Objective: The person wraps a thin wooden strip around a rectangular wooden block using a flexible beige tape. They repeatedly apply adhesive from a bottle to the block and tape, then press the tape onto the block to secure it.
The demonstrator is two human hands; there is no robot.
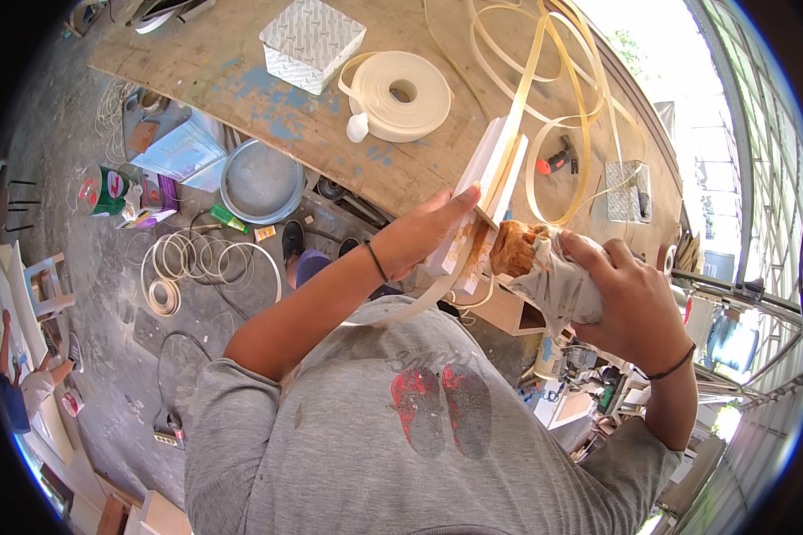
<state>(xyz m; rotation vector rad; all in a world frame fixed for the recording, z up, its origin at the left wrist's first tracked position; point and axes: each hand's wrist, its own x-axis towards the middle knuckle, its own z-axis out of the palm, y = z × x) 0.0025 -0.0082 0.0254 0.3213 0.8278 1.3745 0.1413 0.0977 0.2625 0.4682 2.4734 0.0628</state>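
Note:
My left hand [428, 227] is closed around a long white grooved piece [484, 159] near the table's front edge, the thumb lying along its side. A cream-yellow flat strip [517, 120] runs along the groove, and a small thin brown blade-like piece [485, 219] crosses it. To the right, my right hand [632, 290] grips a crumpled greyish-white wrapped bundle [558, 281]. Its brown, sticky-looking end [513, 250] is against or very close to the grooved piece; I cannot tell if they touch. A pale strip [410, 308] trails toward my shirt.
On the wooden table [214, 67] are a large roll of cream banding [419, 107], a patterned box [312, 45], loose strip loops [589, 89] and a red-and-black tool [558, 159]. A basin [260, 183], coiled strip [162, 296] and cables lie on the floor at left.

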